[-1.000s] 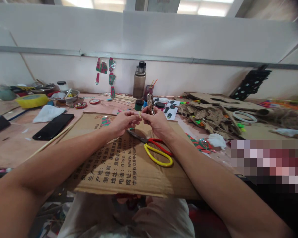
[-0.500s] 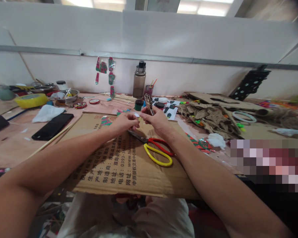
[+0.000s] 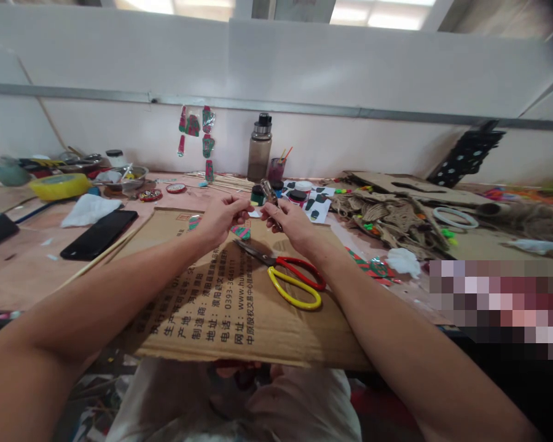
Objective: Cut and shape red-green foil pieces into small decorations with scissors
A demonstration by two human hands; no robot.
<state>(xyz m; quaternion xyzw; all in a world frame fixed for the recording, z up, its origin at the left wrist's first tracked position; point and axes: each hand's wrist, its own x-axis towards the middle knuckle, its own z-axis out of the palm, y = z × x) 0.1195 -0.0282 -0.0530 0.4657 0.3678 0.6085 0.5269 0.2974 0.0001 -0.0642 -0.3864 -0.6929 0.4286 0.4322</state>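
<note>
My left hand (image 3: 228,218) is closed in a pinch on a small pale yellow piece (image 3: 254,204), over the top of the cardboard sheet (image 3: 203,294). Close to its right, my right hand (image 3: 286,220) is wrapped round a shiny brown tool (image 3: 270,195), which slants upward out of the fingers; its exact kind is hard to make out. Scissors (image 3: 292,285) with one red and one yellow handle lie on the cardboard below the hands, blades toward the upper left. A pink and green patterned piece (image 3: 241,232) shows beneath the hands.
A black phone (image 3: 99,235), white tissue (image 3: 90,210) and yellow tape roll (image 3: 59,186) lie at the left. Behind the hands stand a bottle (image 3: 260,150) and paint jars (image 3: 297,197). Brown rope pieces (image 3: 387,215) and a white ring (image 3: 455,217) are at the right.
My hands have moved slightly apart, and my left hand has shifted left and up, showing the pale yellow piece. The brown tool has tilted to the left in my right hand.
</note>
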